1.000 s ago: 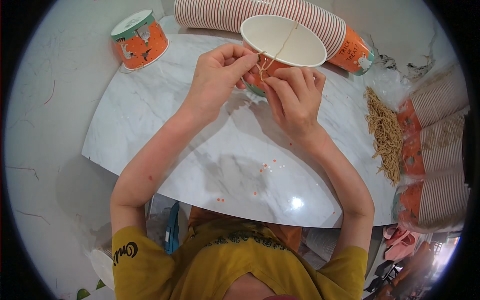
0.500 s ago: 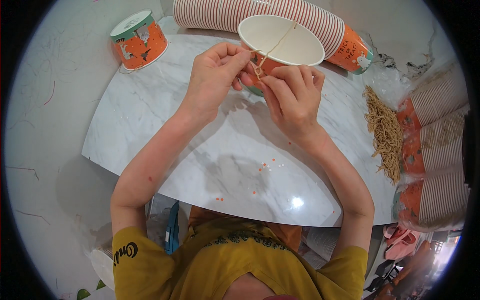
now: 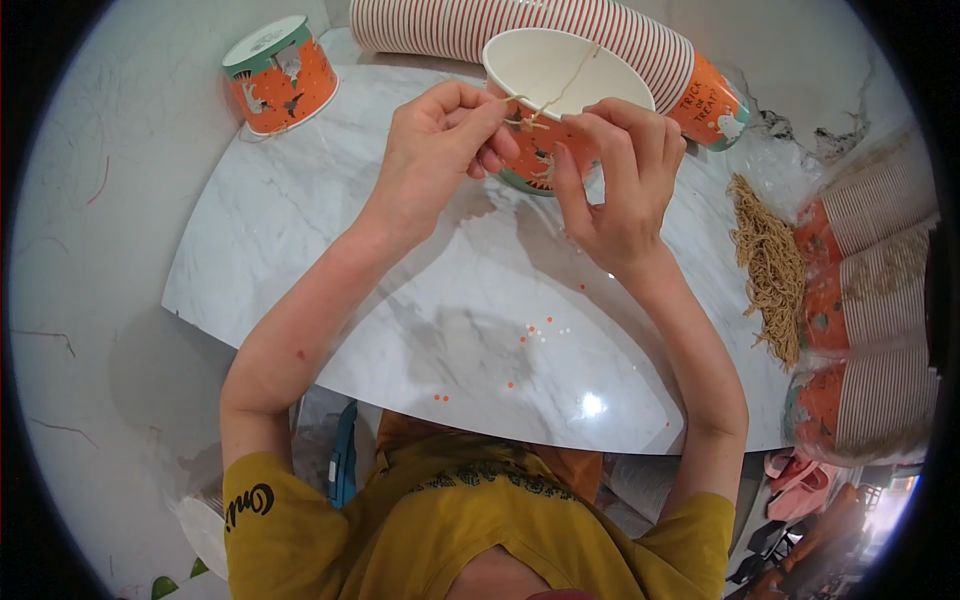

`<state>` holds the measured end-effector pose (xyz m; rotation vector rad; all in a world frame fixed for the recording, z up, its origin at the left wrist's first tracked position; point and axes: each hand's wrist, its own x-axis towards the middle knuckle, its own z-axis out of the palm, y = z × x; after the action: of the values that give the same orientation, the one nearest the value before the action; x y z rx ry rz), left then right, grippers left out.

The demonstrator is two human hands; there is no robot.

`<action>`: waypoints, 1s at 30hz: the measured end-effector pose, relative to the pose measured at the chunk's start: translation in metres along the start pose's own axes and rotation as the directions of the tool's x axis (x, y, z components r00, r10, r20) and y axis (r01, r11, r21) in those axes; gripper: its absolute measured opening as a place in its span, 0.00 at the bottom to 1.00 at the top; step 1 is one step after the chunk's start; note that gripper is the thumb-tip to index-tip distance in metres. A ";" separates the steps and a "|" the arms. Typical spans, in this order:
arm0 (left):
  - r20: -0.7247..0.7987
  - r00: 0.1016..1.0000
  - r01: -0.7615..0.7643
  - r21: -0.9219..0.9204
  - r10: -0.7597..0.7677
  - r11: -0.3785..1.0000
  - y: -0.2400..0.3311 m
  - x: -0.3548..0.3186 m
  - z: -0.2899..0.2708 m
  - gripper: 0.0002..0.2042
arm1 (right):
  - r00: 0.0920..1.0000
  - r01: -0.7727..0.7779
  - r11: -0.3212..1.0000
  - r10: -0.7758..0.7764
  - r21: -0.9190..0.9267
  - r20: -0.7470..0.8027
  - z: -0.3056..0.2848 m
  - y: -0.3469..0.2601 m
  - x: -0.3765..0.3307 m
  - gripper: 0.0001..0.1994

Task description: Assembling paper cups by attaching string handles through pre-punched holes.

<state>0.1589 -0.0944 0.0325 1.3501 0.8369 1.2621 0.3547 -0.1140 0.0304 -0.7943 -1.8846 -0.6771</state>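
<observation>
An orange paper tub with a white inside stands upright at the back of the marble-patterned table. A tan string runs across its mouth from the far rim and comes out at the near side, where a small knot or loop shows. My left hand is closed at the tub's near left rim, pinching the string between thumb and index finger. My right hand is beside the tub's near right side, thumb and fingers apart with nothing between them. The index fingertip is at the rim; whether it touches, I cannot tell.
A long stack of nested tubs lies along the back. One tub sits upside down at far left with a string. Tan strings are piled at right beside bagged tub stacks. Small orange and white dots dot the table.
My right hand has let go of the string and moved right, its fingers spreading. The string's knot now sits closer against the tub's near rim. My left hand has kept its pinch.
</observation>
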 end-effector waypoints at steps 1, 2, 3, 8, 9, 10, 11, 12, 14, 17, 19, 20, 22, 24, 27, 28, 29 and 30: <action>0.003 1.000 0.006 -0.006 -0.006 1.000 -0.001 0.000 0.000 0.08 | 1.000 0.000 1.000 0.000 0.001 0.001 0.002 0.001 0.000 0.17; 0.008 1.000 0.010 -0.012 -0.010 1.000 -0.001 0.001 0.000 0.09 | 1.000 0.006 1.000 -0.006 0.000 -0.019 0.006 0.002 -0.001 0.17; 0.008 1.000 0.009 -0.012 -0.009 1.000 -0.001 0.000 0.001 0.09 | 0.999 0.011 1.000 -0.011 -0.001 -0.040 0.009 0.004 -0.002 0.17; 0.017 1.000 0.006 -0.015 -0.006 1.000 0.000 0.000 0.001 0.09 | 1.000 0.025 1.000 -0.026 -0.018 -0.006 0.017 0.006 -0.005 0.17; 0.016 1.000 0.006 -0.014 -0.005 1.000 0.000 0.000 0.001 0.09 | 1.000 0.020 1.000 -0.020 -0.016 0.004 0.018 0.006 -0.004 0.17; 0.017 1.000 0.009 -0.012 -0.009 1.000 -0.001 0.000 0.001 0.09 | 1.000 0.020 1.000 -0.020 -0.016 0.003 0.018 0.007 -0.004 0.17; 0.018 1.000 0.013 -0.010 -0.012 1.000 -0.001 0.001 0.001 0.09 | 0.999 0.042 0.999 -0.042 -0.021 0.003 0.017 0.008 -0.003 0.19; 0.018 1.000 0.012 -0.009 -0.012 1.000 0.000 0.000 0.001 0.09 | 0.998 0.063 0.998 -0.063 -0.027 0.003 0.018 0.009 -0.002 0.20; 0.010 1.000 0.026 -0.010 -0.026 1.000 0.001 -0.001 0.001 0.09 | 0.997 0.082 0.996 -0.082 -0.046 0.003 0.019 0.009 0.000 0.20; 0.016 1.000 0.013 -0.013 -0.013 1.000 0.001 -0.001 0.001 0.09 | 0.995 0.100 0.993 -0.099 -0.056 0.019 0.018 0.009 0.002 0.21; 0.015 1.000 0.012 -0.010 -0.012 1.000 0.001 0.000 0.001 0.08 | 0.995 0.099 0.994 -0.098 -0.047 0.035 0.019 0.010 0.001 0.21; 0.016 1.000 0.009 -0.008 -0.009 1.000 0.001 0.000 0.001 0.08 | 0.995 0.099 0.994 -0.098 -0.043 0.032 0.020 0.011 0.001 0.21; 0.015 1.000 0.010 -0.011 -0.010 1.000 0.002 0.000 0.001 0.08 | 0.995 0.099 0.994 -0.098 -0.039 0.029 0.022 0.013 -0.001 0.20; 0.017 1.000 0.011 -0.014 -0.010 1.000 0.002 -0.001 0.001 0.08 | 0.997 0.074 0.997 -0.073 -0.028 0.026 0.021 0.016 -0.002 0.20; 0.012 1.000 0.013 -0.012 -0.013 1.000 0.002 0.000 0.001 0.08 | 0.998 0.066 0.998 -0.066 0.018 -0.007 0.022 0.018 -0.002 0.19; 0.014 1.000 0.014 -0.017 -0.014 1.000 0.001 0.001 0.000 0.08 | 0.998 0.065 0.998 -0.065 0.018 -0.005 0.022 0.019 -0.002 0.19; 0.015 1.000 0.012 -0.019 -0.012 1.000 0.002 0.000 0.001 0.08 | 0.997 0.081 0.997 -0.080 0.021 -0.013 0.021 0.019 -0.001 0.19; 0.015 1.000 0.012 -0.019 -0.011 1.000 0.003 0.000 0.001 0.08 | 0.995 0.096 0.995 -0.095 0.023 -0.022 0.020 0.020 -0.001 0.19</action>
<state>0.1593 -0.0949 0.0351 1.3362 0.8196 1.2468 0.3586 -0.0867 0.0240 -0.6831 -1.9180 -0.7181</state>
